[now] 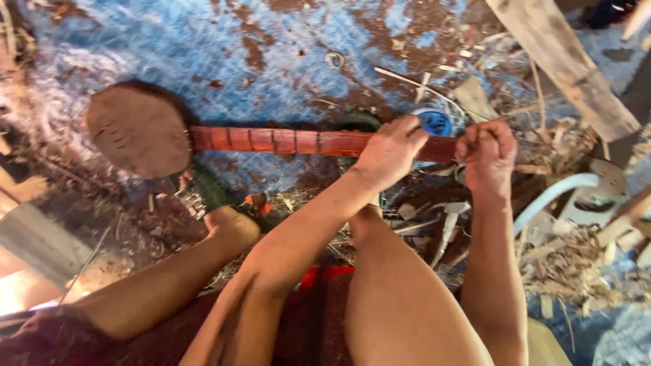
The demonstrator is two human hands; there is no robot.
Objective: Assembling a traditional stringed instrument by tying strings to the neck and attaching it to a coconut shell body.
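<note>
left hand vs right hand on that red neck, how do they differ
The left hand lies over the red wooden neck, palm down, fingers draped across it. The right hand is a closed fist at the neck's end, with whatever it grips hidden. Both sit at the end far from the round brown body.

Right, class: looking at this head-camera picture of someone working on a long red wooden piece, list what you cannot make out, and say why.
- Right hand: clenched, so whatever it grips is hidden by its own fingers.
- Red wooden neck: the stretch under the left hand is covered.
- Small blue round thing: partly behind the neck, its kind unclear.
- White curved piece: blurred among wood scraps.
- Plank: cut off by the top edge.
</note>
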